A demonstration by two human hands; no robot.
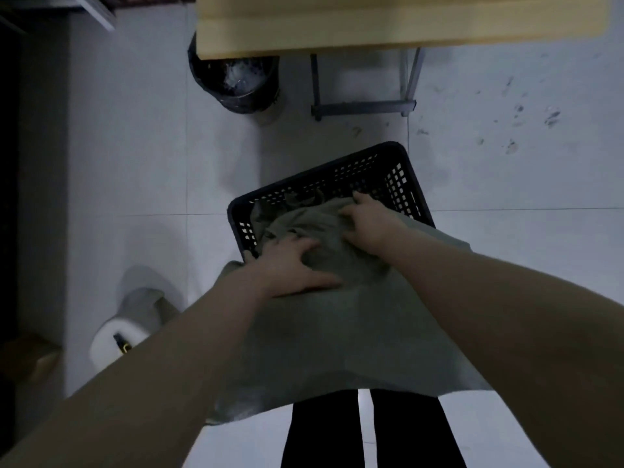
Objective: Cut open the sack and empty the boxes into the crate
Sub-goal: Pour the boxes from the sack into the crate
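Head view, looking down at a pale tiled floor (141, 170). Grey-green sack (337, 332) draped from the person's legs over the near rim of a black perforated crate (398, 177), its mouth end bunched inside the crate. Left hand (290, 268) lies on the sack at the crate's near-left corner, fingers spread and curled, pressing or gripping the fabric; can't tell which. Right hand (368, 221) further in, fingers closed on a fold of sack. No boxes can be made out; sack covers most of the crate's inside. Beyond the crate: black bin (236, 82) partly under a yellow tabletop (388, 25), grey metal frame (364, 106) beside it. White roll (114, 339) on the floor at left, small dark item on top, too small to tell.
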